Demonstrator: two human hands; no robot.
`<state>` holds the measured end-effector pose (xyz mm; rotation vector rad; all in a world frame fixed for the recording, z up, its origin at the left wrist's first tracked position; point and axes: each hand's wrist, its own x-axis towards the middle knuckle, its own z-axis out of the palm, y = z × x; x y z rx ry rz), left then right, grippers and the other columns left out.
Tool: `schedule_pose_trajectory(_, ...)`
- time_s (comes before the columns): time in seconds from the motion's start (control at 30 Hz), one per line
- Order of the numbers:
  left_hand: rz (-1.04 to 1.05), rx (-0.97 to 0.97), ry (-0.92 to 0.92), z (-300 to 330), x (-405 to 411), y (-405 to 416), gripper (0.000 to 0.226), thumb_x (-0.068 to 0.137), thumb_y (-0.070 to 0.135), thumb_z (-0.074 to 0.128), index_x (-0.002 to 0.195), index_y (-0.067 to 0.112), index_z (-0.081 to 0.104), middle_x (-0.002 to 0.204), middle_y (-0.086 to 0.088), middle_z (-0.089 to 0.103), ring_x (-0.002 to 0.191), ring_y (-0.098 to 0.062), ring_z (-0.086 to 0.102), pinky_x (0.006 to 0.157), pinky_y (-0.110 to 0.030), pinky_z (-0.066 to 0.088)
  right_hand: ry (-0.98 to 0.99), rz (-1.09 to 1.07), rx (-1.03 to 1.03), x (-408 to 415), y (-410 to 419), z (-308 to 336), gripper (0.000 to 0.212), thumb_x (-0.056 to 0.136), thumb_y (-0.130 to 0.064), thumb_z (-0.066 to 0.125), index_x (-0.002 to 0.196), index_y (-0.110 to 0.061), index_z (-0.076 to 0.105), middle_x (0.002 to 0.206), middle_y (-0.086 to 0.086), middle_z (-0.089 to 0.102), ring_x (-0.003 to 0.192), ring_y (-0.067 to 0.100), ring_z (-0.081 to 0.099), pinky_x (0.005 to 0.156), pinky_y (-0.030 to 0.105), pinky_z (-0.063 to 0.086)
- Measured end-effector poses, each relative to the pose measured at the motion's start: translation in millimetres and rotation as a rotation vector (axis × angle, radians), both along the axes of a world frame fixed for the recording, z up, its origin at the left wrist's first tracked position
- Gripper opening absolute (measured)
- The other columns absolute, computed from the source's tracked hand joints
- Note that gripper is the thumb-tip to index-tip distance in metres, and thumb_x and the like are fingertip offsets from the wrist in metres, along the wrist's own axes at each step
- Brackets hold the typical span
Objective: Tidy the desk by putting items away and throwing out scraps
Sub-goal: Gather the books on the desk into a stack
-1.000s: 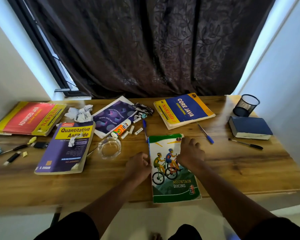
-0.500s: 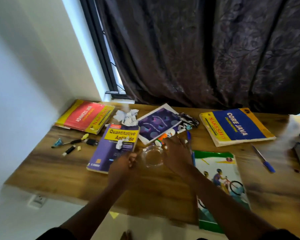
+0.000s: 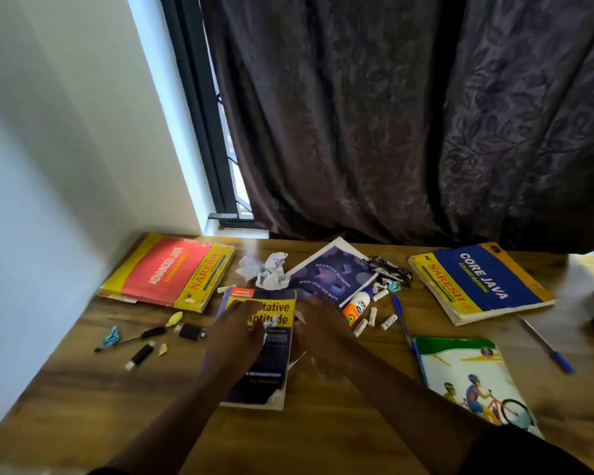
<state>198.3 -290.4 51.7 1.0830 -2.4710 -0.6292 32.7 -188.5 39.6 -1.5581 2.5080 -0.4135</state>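
A single wide-angle view looks from the person's head, forward and steeply down over the wooden tabletop (image 3: 323,437); it faces the dark curtain (image 3: 408,125) and the window frame (image 3: 199,108) behind the far edge, with the white wall (image 3: 48,149) on the left; both forearms enter from the bottom edge, so the hands sit close below the lens; straight lines bow near the borders; no second view shares the scene.

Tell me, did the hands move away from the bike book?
Yes. The left hand and right hand went leftward, off the mountain biking book, and now reach over the Quantitative Aptitude book.
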Motion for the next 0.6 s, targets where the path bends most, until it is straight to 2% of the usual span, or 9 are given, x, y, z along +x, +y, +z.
schedule_pose_trajectory(0.13,-0.177,-0.056,0.027,11.7,-52.6,-26.6,0.035,0.092,0.018,0.065,0.127,0.023,0.068,0.128,0.001,0.068,0.114,-0.021,0.065,0.091,-0.035,0.053,0.083,-0.027,0.166,-24.4,-12.2,12.4,0.03,0.093,-0.029,0.06,0.12,-0.014,0.063,0.123,0.009,0.066,0.115,0.03,0.061,0.099,0.039,0.046)
schedule_pose_trajectory(0.23,-0.311,-0.092,-0.006,16.5,-94.9,-47.8,0.034,0.095,0.018,0.061,0.128,0.017,0.067,0.127,-0.003,0.068,0.111,-0.025,0.066,0.088,-0.036,0.053,0.181,-0.011,0.303,-41.3,-21.0,-1.0,0.03,0.093,-0.03,0.06,0.118,-0.014,0.065,0.122,0.008,0.068,0.119,0.031,0.06,0.108,0.042,0.04)
schedule_pose_trajectory(0.33,-0.426,-0.147,-0.146,12.2,-136.5,-67.0,0.036,0.097,0.025,0.057,0.132,0.015,0.06,0.126,-0.009,0.069,0.113,-0.03,0.066,0.089,-0.038,0.053,0.25,-0.006,0.367,-50.6,-27.6,-20.2,0.026,0.092,-0.031,0.059,0.113,-0.02,0.069,0.119,0.003,0.07,0.122,0.028,0.058,0.11,0.045,0.026)
schedule_pose_trajectory(0.4,-0.463,-0.155,-0.268,5.5,-162.5,-75.1,0.038,0.098,0.03,0.058,0.132,0.015,0.056,0.125,-0.012,0.068,0.112,-0.033,0.066,0.089,-0.039,0.053,0.276,-0.004,0.411,-51.6,-31.3,-24.9,0.033,0.094,-0.035,0.05,0.117,-0.018,0.067,0.123,0.005,0.069,0.124,0.029,0.057,0.113,0.045,0.017)
schedule_pose_trajectory(0.47,-0.512,-0.172,-0.406,-3.2,-185.9,-79.6,0.039,0.098,0.031,0.059,0.132,0.014,0.056,0.129,-0.013,0.065,0.115,-0.033,0.063,0.092,-0.04,0.051,0.344,-0.005,0.421,-49.5,-34.4,-23.7,0.038,0.092,-0.038,0.045,0.112,-0.015,0.068,0.116,0.007,0.072,0.116,0.03,0.063,0.115,0.043,0.02)
schedule_pose_trajectory(0.53,-0.542,-0.226,-0.548,-9.2,-204.5,-81.8,0.042,0.095,0.032,0.062,0.132,0.013,0.057,0.136,-0.015,0.06,0.123,-0.034,0.059,0.097,-0.041,0.05,0.365,-0.007,0.412,-47.8,-36.5,-25.1,0.029,0.092,-0.032,0.054,0.108,-0.014,0.07,0.11,0.007,0.074,0.11,0.028,0.067,0.117,0.04,0.021)
schedule_pose_trajectory(0.6,-0.545,-0.255,-0.672,-14.4,-219.7,-83.1,0.051,0.094,0.036,0.064,0.139,0.015,0.054,0.144,-0.017,0.054,0.131,-0.035,0.053,0.103,-0.042,0.047,0.336,-0.033,0.415,-50.9,-37.9,-30.3,0.03,0.091,-0.033,0.061,0.113,-0.015,0.071,0.112,0.007,0.074,0.111,0.027,0.066,0.12,0.039,0.02)
